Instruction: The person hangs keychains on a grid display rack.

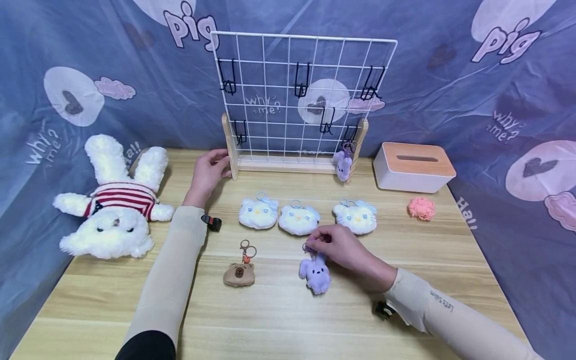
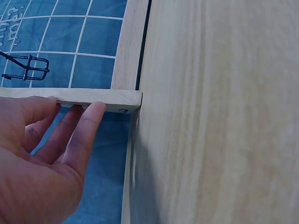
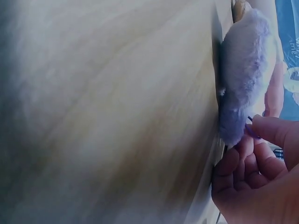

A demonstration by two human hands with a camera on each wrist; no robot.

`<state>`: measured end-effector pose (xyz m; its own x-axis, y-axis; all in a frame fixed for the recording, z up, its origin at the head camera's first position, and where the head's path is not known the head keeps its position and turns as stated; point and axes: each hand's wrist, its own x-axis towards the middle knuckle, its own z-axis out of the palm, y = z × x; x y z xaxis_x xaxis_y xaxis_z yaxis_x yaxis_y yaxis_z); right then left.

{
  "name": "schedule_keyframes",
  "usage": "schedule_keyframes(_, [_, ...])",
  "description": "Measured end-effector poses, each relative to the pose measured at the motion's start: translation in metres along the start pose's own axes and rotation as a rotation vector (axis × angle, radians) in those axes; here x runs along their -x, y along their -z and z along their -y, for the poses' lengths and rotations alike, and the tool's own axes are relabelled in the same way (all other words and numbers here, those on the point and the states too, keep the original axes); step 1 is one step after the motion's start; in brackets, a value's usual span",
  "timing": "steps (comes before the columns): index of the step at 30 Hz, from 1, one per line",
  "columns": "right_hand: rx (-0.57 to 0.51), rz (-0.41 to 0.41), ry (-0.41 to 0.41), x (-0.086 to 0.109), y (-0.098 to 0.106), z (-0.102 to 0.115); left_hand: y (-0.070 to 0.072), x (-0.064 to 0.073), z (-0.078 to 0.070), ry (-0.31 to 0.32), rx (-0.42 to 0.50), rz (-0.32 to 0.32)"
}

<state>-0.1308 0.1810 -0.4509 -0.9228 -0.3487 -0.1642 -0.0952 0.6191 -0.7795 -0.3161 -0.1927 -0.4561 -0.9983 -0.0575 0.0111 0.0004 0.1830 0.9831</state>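
Note:
In the head view, my right hand (image 1: 339, 247) pinches the top strap of a purple bunny plush keychain (image 1: 318, 278), whose body hangs low over the table. Fuzzy lilac plush (image 3: 250, 56) and a small purple strap (image 3: 251, 131) at my right fingertips show in the right wrist view. My left hand (image 1: 210, 170) touches the left wooden post (image 1: 229, 147) of a white wire grid rack (image 1: 288, 95). Its nearly straight fingertips rest against the outer side of that post (image 2: 112, 95). Another purple bunny keychain (image 1: 344, 165) hangs from the rack's lower right hook.
A brown bear-faced keychain (image 1: 239, 275) and three white cat-faced keychains (image 1: 258, 213) lie on the table. A white teddy (image 1: 119, 210) lies left. At right are a tissue box (image 1: 414, 170) and a pink scrunchie (image 1: 422, 208). Several black hooks (image 1: 301, 82) hang on the grid.

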Motion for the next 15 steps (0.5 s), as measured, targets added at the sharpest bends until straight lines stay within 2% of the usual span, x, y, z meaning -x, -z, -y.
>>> schedule_keyframes(8, [-0.023,-0.003,0.011,0.0009,0.0037,0.0004,-0.0001,-0.0009,0.0001,0.003,-0.003,0.001])
schedule_keyframes(15, [-0.070,0.029,0.023,0.0027,0.0050,0.0012,-0.0005,0.0000,-0.0013,0.015,-0.003,0.001])
